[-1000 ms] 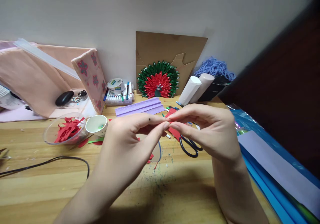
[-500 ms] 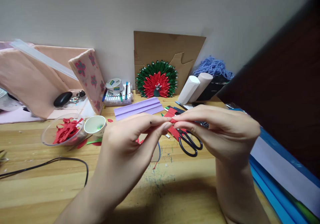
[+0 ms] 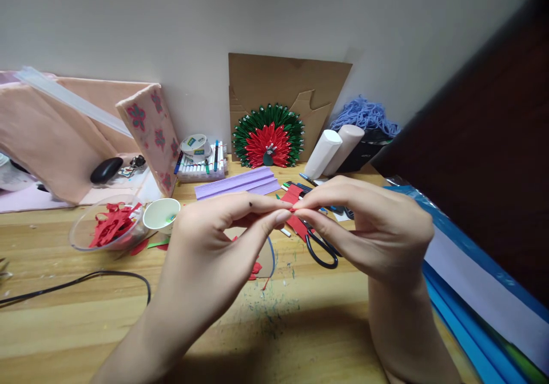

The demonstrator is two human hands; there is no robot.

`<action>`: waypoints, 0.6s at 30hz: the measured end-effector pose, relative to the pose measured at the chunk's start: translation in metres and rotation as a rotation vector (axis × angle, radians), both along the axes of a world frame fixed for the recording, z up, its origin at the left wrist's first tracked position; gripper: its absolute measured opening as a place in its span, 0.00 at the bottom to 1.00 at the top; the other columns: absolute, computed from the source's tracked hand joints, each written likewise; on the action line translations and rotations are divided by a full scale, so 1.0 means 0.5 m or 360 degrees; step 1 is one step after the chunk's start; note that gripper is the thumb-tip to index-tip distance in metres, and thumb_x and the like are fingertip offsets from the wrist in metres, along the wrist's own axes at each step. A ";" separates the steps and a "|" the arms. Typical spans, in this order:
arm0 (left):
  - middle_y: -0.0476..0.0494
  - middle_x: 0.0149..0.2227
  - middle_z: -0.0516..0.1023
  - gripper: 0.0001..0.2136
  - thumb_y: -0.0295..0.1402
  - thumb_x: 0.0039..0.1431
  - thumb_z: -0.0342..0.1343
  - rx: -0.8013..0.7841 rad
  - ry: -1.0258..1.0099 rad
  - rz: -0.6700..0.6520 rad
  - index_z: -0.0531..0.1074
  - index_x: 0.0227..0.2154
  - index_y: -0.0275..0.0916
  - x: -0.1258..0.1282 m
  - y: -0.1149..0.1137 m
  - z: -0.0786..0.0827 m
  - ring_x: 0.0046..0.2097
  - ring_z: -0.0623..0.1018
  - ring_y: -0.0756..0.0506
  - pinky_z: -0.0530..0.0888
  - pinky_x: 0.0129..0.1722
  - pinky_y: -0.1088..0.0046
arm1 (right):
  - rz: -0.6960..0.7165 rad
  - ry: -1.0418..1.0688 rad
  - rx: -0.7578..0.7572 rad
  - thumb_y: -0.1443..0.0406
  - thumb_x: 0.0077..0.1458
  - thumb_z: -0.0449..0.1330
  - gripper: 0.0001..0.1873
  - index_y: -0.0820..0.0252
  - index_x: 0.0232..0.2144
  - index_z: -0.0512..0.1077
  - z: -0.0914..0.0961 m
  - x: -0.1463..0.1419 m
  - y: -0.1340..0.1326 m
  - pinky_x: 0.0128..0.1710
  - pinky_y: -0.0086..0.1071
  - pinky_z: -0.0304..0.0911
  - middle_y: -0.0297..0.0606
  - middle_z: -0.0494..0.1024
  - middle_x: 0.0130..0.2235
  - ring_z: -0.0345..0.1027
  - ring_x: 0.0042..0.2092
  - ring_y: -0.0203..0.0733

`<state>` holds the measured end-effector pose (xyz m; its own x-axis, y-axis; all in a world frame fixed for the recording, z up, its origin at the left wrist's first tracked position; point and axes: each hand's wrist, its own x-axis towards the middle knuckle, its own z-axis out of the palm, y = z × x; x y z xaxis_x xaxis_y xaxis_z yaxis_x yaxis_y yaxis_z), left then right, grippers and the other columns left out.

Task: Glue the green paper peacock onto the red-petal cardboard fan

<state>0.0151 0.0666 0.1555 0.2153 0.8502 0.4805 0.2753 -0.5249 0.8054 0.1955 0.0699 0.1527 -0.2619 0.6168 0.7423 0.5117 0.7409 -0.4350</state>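
Observation:
Thumb and forefinger of my left hand (image 3: 231, 235) pinch a small piece of red paper (image 3: 292, 210), most of it hidden by the fingertips. My right hand (image 3: 369, 230) pinches the same piece from the other side, so the fingertips of both hands meet. Below and behind the right fingers lie black-handled scissors (image 3: 319, 252) on a red paper strip (image 3: 293, 194). Under my left hand, partly covered, is a round piece of card (image 3: 266, 258) with a blue edge and red bits on it.
A clear tub (image 3: 77, 238) of red strips and a paper cup (image 3: 162, 215) stand at left, near a black cable (image 3: 107, 272). Behind are folded purple paper (image 3: 235, 184), boxed markers (image 3: 201, 170), a red-green peacock craft (image 3: 269, 138) against cardboard (image 3: 287, 78), and white rolls (image 3: 323, 154).
My right hand has shifted slightly left and its fingertips have closed in against the left ones. Less of the red piece shows between them, and more of the round card shows.

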 end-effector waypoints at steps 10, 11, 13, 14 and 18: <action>0.48 0.29 0.81 0.04 0.28 0.52 0.60 0.0039 0.0035 0.0001 0.78 0.31 0.41 0.001 0.001 0.003 0.29 0.79 0.50 0.78 0.28 0.78 | -0.0089 0.0011 -0.0150 0.66 0.50 0.63 0.04 0.50 0.29 0.76 0.001 0.004 -0.003 0.30 0.32 0.68 0.32 0.78 0.27 0.71 0.28 0.39; 0.49 0.28 0.81 0.04 0.28 0.52 0.60 0.0015 0.0026 -0.0011 0.78 0.31 0.40 0.000 0.003 0.002 0.28 0.79 0.50 0.77 0.28 0.78 | -0.0068 0.0022 -0.0157 0.67 0.50 0.63 0.04 0.51 0.29 0.76 0.002 0.006 -0.002 0.30 0.32 0.68 0.32 0.79 0.27 0.71 0.28 0.38; 0.48 0.27 0.81 0.04 0.29 0.53 0.59 -0.0060 -0.0013 -0.0046 0.79 0.30 0.40 -0.001 0.008 0.002 0.28 0.79 0.50 0.78 0.27 0.78 | -0.0033 0.0052 -0.0167 0.67 0.49 0.64 0.05 0.51 0.30 0.77 0.003 0.010 0.001 0.30 0.31 0.67 0.32 0.79 0.27 0.71 0.28 0.38; 0.48 0.27 0.81 0.04 0.29 0.54 0.59 -0.0107 -0.0039 -0.0069 0.79 0.30 0.39 -0.002 0.011 0.002 0.28 0.79 0.50 0.78 0.27 0.78 | -0.0024 0.0067 -0.0173 0.68 0.49 0.64 0.05 0.52 0.29 0.77 0.003 0.013 0.003 0.30 0.31 0.67 0.32 0.79 0.27 0.71 0.28 0.37; 0.47 0.25 0.81 0.06 0.30 0.55 0.57 -0.0281 -0.0119 -0.0176 0.79 0.29 0.38 -0.003 0.023 0.004 0.27 0.79 0.49 0.78 0.26 0.78 | -0.0045 0.0117 -0.0256 0.67 0.49 0.65 0.02 0.54 0.26 0.76 0.000 0.018 0.007 0.29 0.29 0.66 0.33 0.78 0.26 0.70 0.27 0.36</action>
<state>0.0136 0.0780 0.1573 0.2812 0.8958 0.3443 0.1603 -0.3975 0.9035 0.2045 0.0736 0.1527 -0.1917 0.7353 0.6500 0.4936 0.6447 -0.5837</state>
